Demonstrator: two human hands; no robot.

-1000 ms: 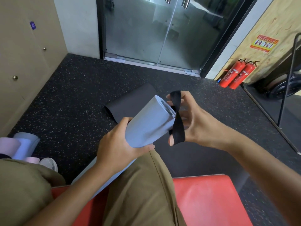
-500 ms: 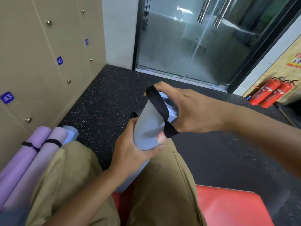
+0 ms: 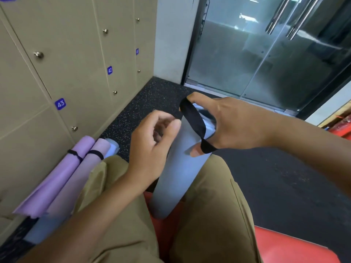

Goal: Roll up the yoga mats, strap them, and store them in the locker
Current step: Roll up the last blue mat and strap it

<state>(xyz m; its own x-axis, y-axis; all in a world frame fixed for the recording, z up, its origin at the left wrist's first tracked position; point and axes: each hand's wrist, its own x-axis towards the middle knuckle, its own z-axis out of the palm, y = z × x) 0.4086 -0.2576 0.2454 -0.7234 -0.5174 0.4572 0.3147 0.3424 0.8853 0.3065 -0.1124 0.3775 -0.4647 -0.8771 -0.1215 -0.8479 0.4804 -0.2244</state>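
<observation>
The floor (image 3: 152,95) is black rubber with small light speckles and runs from the centre of the frame to the right edge. In the upper right are glass doors (image 3: 266,63) with metal bar handles. A grey wall pillar (image 3: 171,35) stands at the upper centre. The upper left and left side are filled by tan lockers (image 3: 66,63); all the doors in view are closed, so what is inside them cannot be seen. Small blue number tags read 43 (image 3: 60,104) and 42 (image 3: 109,70). At the bottom of the frame there is a red seat (image 3: 284,247), and the person's legs in khaki trousers (image 3: 209,215) lie over it.

The blue-grey rolled mat (image 3: 176,173) stands tilted between the knees, its lower end on the red seat near the bottom centre. The right hand (image 3: 237,124) stretches a black strap (image 3: 193,122) over the top end of the mat; the loop is hooked on the forefinger above and on the thumb below, so these fingers grip the strap. The left hand (image 3: 152,145) is just beside the mat on its left, fingers loosely curled, holding nothing.

At the lower left, two purple rolled mats (image 3: 62,179) lie side by side against the lockers, each with a black band (image 3: 76,154) round it. Another pale blue mat (image 3: 112,147) lies beside them.
</observation>
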